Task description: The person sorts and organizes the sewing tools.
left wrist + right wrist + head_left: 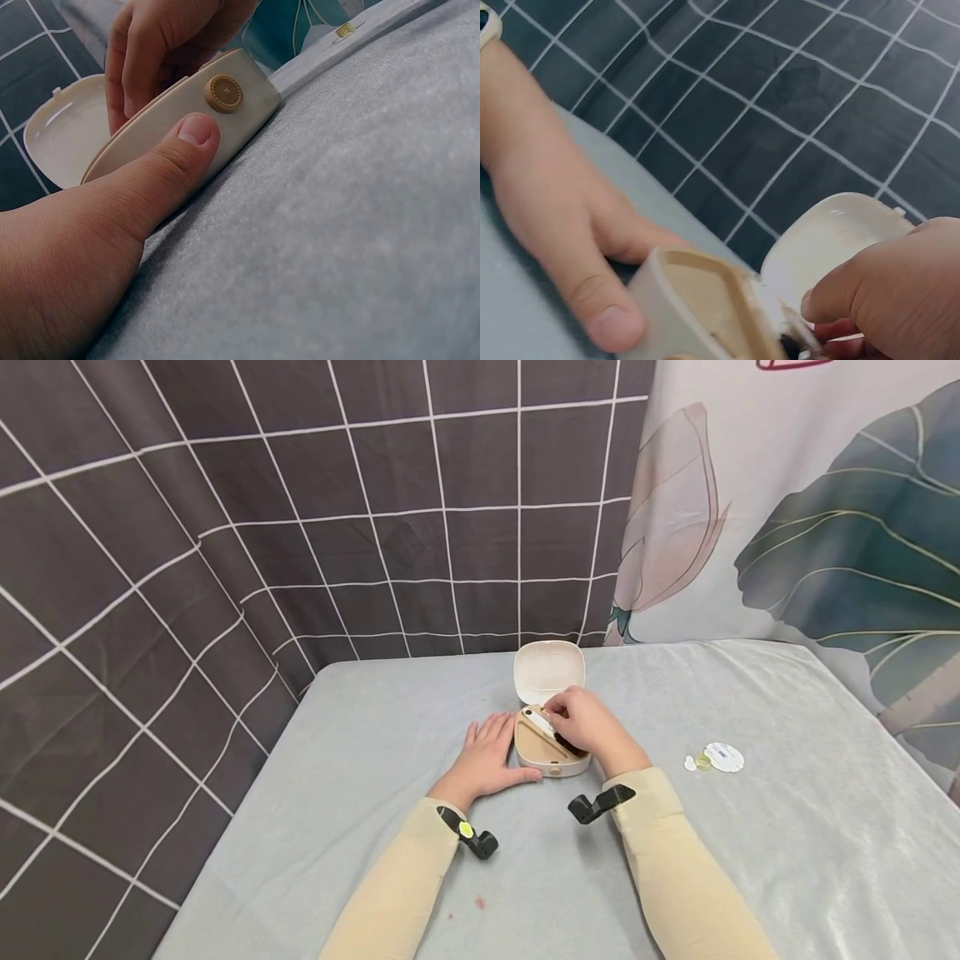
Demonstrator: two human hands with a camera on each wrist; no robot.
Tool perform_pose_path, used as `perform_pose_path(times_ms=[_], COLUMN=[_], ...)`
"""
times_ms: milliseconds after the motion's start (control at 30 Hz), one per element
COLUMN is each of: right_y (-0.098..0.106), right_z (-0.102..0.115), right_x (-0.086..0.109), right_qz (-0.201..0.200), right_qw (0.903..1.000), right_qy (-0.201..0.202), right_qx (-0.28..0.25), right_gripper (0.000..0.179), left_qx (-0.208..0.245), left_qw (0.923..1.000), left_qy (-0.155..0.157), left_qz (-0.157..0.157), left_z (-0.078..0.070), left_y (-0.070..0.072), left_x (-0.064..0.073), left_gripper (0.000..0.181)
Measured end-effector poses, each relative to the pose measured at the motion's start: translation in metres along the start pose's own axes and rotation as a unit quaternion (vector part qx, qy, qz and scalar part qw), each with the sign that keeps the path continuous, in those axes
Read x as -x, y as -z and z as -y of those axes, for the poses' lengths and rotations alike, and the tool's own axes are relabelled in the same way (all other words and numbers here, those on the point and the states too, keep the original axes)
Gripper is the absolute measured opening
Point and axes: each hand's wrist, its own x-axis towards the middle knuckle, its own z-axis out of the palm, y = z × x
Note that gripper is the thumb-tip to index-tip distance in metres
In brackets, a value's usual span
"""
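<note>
A small cream-white case (553, 768) stands on the cloth, its lid (550, 671) raised at the back and a round button-like knob (225, 94) on its front. My left hand (483, 762) lies flat at its left side, fingers straight and the thumb touching the front wall. Over the tan inner tray (534, 747), my right hand (588, 722) reaches in from the right with bent fingers. Its thumb and fingertips pinch a slim white-and-black item (542, 723) lying slantwise in the tray. The fingers hide part of that item, so its kind is unclear.
On the cloth to the right lie a white oval piece (724, 757), a small yellow-green round piece (702, 762) and a smaller white piece (690, 763). A dark checked curtain (390, 552) hangs behind and left; a leaf-patterned one (855, 560) hangs at right.
</note>
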Motion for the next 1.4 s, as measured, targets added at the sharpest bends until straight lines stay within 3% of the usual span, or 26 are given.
perform_pose_path(times_ms=[200, 333, 733, 1033, 1400], right_y=[0.022, 0.038, 0.072, 0.084, 0.079], right_z=[-0.009, -0.024, -0.084, -0.123, -0.157], right_x=[0.006, 0.012, 0.049, 0.082, 0.118], right_qz=[-0.047, -0.090, -0.161, -0.165, -0.172], right_qw=[0.9980, 0.9935, 0.9786, 0.9754, 0.9700], right_qy=[0.012, 0.046, 0.126, 0.144, 0.169], right_qx=[-0.041, -0.053, -0.019, 0.023, 0.028], right_gripper=[0.024, 0.021, 0.015, 0.020, 0.029], left_qx=[0.003, 0.007, 0.009, 0.003, 0.004], left_qw=[1.0000, 1.0000, 1.0000, 1.0000, 1.0000], left_qy=[-0.002, -0.002, -0.001, 0.001, 0.005], left_qz=[-0.001, 0.001, -0.001, 0.004, 0.007], left_z=[0.000, 0.000, 0.001, 0.000, -0.002], left_y=[0.000, 0.000, 0.000, 0.002, 0.004], left_x=[0.000, -0.001, -0.001, -0.001, 0.000], left_gripper=[0.114, 0.113, 0.114, 0.114, 0.114])
